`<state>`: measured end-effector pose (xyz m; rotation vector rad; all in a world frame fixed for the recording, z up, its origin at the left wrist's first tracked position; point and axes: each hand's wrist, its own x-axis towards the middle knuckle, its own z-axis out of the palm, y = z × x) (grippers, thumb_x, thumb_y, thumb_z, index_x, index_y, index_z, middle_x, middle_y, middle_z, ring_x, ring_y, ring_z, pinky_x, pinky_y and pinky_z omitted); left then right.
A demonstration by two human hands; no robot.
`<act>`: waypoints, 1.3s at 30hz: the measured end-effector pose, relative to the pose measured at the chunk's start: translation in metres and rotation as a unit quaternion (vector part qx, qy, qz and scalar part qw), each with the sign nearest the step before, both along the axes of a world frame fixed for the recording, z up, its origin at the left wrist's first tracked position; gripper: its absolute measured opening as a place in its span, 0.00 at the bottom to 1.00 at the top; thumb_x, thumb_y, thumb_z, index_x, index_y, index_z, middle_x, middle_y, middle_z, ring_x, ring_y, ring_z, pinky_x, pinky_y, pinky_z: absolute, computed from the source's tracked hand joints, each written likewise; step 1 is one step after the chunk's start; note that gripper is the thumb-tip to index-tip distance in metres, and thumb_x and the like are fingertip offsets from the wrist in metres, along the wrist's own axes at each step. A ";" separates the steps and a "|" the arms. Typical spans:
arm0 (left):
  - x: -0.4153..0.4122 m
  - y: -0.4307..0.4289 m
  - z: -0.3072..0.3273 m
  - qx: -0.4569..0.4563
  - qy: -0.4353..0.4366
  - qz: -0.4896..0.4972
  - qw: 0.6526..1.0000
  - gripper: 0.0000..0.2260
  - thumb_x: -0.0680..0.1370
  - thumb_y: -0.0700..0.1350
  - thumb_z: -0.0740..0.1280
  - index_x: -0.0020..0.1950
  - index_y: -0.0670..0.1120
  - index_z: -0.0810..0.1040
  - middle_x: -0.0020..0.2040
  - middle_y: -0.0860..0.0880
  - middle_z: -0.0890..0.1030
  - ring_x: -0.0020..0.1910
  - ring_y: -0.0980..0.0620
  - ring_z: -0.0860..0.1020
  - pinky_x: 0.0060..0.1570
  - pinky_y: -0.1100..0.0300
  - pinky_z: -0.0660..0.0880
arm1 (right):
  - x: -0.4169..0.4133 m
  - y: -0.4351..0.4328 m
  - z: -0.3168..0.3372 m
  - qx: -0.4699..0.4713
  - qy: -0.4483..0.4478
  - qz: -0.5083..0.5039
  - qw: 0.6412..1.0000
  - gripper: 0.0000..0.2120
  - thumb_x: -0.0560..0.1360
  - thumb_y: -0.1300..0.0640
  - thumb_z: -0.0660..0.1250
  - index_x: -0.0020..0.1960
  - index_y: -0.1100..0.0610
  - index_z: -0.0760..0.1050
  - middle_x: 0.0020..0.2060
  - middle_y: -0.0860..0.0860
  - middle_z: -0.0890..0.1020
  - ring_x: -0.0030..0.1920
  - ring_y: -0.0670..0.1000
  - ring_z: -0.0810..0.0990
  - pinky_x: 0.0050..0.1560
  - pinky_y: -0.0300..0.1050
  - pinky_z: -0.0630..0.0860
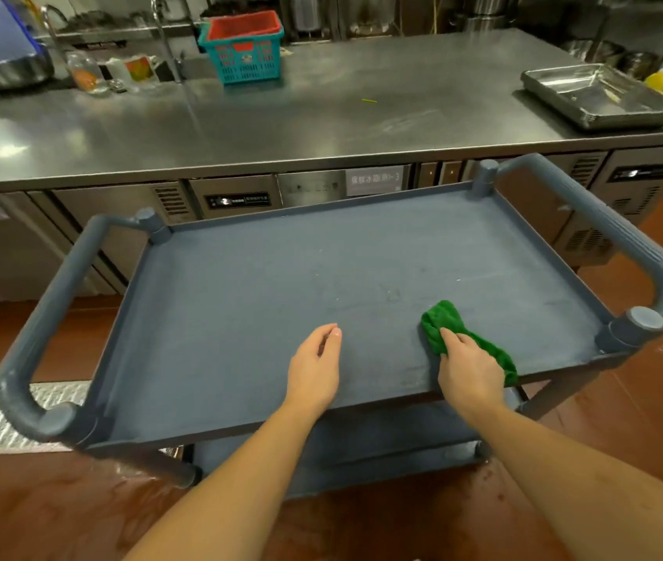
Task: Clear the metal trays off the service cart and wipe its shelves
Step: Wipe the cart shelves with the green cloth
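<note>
The grey plastic service cart (240, 277) stands in front of me, its top shelf bare with faint smears. My right hand (469, 368) grips a bunched green cloth (445, 319) and presses it on the shelf near the front right. My left hand (315, 364) hovers over the shelf's front middle, fingers loosely curled, holding nothing. A stack of metal trays (604, 97) lies on the steel counter (281, 127) at the far right. The lower shelf (382, 447) shows partly beneath my arms.
A teal basket (242, 54) with a red one nested inside sits at the counter's back. Jars and a mug (135, 70) stand by the sink at the back left. Under-counter fridge units face the cart. The floor (58, 512) is reddish-brown and wet.
</note>
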<state>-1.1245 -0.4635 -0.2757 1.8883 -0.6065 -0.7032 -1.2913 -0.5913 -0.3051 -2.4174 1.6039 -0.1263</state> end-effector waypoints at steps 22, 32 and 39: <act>0.127 0.279 0.016 0.002 -0.028 0.181 0.983 0.12 0.82 0.53 0.58 0.63 0.55 0.75 0.53 0.63 0.75 0.51 0.67 0.73 0.53 0.66 0.65 | 0.225 0.247 -0.013 -0.004 -0.034 0.277 0.960 0.19 0.78 0.59 0.60 0.68 0.51 0.69 0.59 0.50 0.76 0.55 0.54 0.78 0.50 0.48 0.76; 0.103 0.212 0.017 -0.028 -0.020 0.137 0.990 0.11 0.82 0.50 0.60 0.61 0.52 0.77 0.52 0.61 0.77 0.53 0.64 0.74 0.44 0.81 0.65 | 0.194 0.205 -0.006 -0.021 0.034 0.386 0.922 0.27 0.78 0.61 0.60 0.75 0.48 0.61 0.70 0.51 0.69 0.65 0.56 0.73 0.59 0.48 0.73; 0.068 0.129 0.010 -0.036 -0.016 0.079 0.996 0.10 0.81 0.47 0.61 0.61 0.50 0.77 0.55 0.57 0.78 0.56 0.60 0.76 0.49 0.77 0.68 | 0.145 0.134 -0.009 -0.027 0.077 0.424 0.902 0.30 0.79 0.63 0.59 0.77 0.47 0.56 0.75 0.53 0.61 0.70 0.58 0.67 0.64 0.53 0.71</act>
